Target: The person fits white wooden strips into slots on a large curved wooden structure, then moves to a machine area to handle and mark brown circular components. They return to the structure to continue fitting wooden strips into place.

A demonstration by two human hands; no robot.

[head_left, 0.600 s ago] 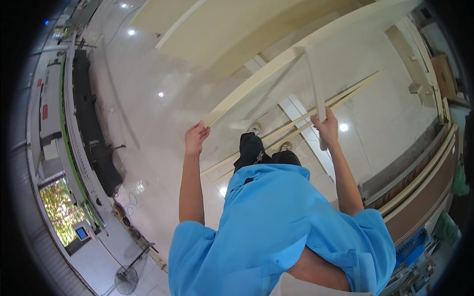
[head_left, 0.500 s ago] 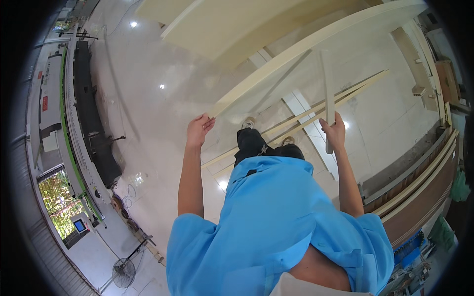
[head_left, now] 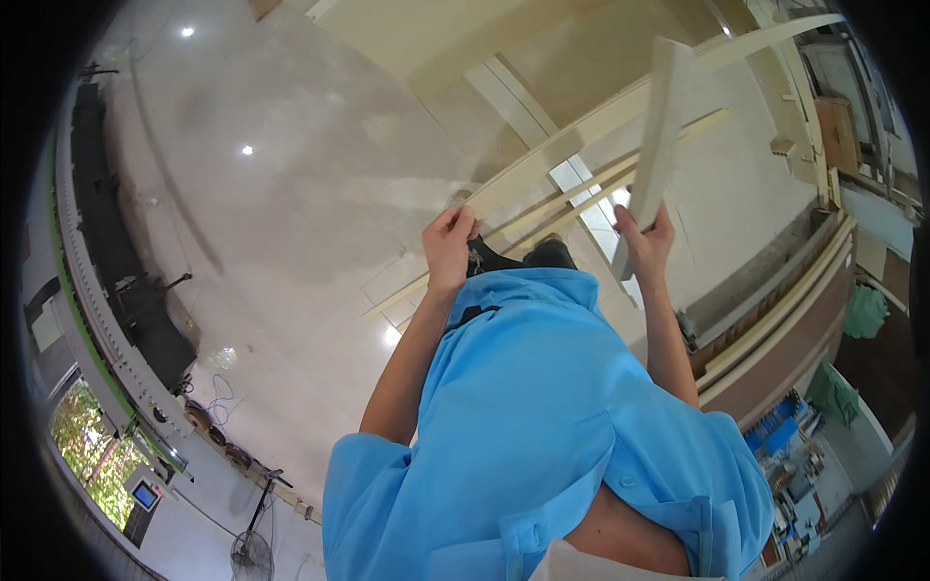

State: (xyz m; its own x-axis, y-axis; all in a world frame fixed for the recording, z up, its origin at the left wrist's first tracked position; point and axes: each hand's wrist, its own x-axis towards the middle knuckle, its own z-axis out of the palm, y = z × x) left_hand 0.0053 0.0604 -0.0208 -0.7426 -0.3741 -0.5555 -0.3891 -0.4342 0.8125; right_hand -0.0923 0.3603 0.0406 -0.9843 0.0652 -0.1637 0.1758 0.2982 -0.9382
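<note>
Left hand (head_left: 449, 254): grip pinching long cream strip (head_left: 570, 141) at its near left end
Right hand (head_left: 649, 246): grip holding pale bar (head_left: 661, 136) toward its near end
Strip's far end: far right

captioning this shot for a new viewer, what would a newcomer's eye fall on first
Probably the bright blue shirt, which fills the lower middle. Just above it, the left hand's grip holds the near end of a long cream strip stretching to the upper right, while the right hand's grip holds a pale grey board.
</note>
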